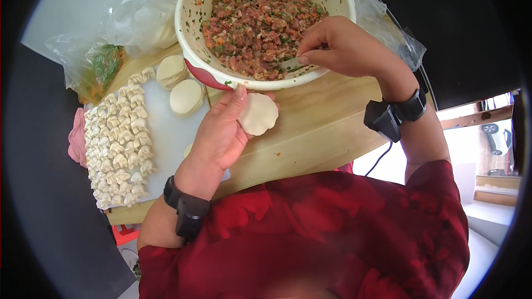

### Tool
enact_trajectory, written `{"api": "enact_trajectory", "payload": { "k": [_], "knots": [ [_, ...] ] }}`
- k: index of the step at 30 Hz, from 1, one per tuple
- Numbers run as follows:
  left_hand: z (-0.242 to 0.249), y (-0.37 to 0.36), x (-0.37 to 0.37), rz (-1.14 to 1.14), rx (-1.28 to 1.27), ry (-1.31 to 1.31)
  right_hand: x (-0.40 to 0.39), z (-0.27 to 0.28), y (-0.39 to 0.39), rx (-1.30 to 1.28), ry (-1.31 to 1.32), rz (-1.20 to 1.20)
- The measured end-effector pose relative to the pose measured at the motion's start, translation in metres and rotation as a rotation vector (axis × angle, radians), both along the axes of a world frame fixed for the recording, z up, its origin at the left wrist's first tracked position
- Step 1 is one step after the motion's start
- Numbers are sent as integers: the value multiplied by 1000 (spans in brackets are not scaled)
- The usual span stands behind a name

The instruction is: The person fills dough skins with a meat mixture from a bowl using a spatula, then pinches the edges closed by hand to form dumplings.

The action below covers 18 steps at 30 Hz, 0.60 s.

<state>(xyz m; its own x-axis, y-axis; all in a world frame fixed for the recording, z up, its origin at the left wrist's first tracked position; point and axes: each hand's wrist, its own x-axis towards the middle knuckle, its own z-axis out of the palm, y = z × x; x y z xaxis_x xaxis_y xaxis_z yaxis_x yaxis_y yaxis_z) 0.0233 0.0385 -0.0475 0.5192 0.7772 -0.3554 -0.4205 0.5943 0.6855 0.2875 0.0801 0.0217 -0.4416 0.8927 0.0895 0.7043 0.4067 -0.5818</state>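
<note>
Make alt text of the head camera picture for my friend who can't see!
A left hand holds a round dough wrapper while the right hand dips a utensil into a big bowl of chopped filling. Folded dumplings lie in rows at the picture's left.

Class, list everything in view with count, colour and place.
bowl: one, cream, table's far side
filling: one mass, pinkish with green and orange bits, in bowl
utensil: one, greyish, at filling
wrapper: one, cream, left hand
stacks: two, cream, below bowl's left
dumplings: dozens, pale, on board
board: one, whitish, left
table: one, light wood, centre
bags: several, clear, beside bowl
cloth: one, pink, far left
car: one, white, far right
shirt: one, red, bottom
wristbands: two, black, wrists
left hand, right hand
</note>
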Motion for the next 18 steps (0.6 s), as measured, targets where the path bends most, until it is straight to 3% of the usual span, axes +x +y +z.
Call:
{"api": "enact_trajectory", "payload": {
  "k": [4, 10, 18],
  "knots": [
    [0, -9, 5, 19, -181, -41, 3, 5, -13, -6, -24, -17],
    [0, -8, 10, -5, -31, -17, 5, 5, -24, -53, 43, -49],
    [16, -14, 15, 113, -143, -63, 4, -8, -39, -147, 270, -184]
  ]
}}
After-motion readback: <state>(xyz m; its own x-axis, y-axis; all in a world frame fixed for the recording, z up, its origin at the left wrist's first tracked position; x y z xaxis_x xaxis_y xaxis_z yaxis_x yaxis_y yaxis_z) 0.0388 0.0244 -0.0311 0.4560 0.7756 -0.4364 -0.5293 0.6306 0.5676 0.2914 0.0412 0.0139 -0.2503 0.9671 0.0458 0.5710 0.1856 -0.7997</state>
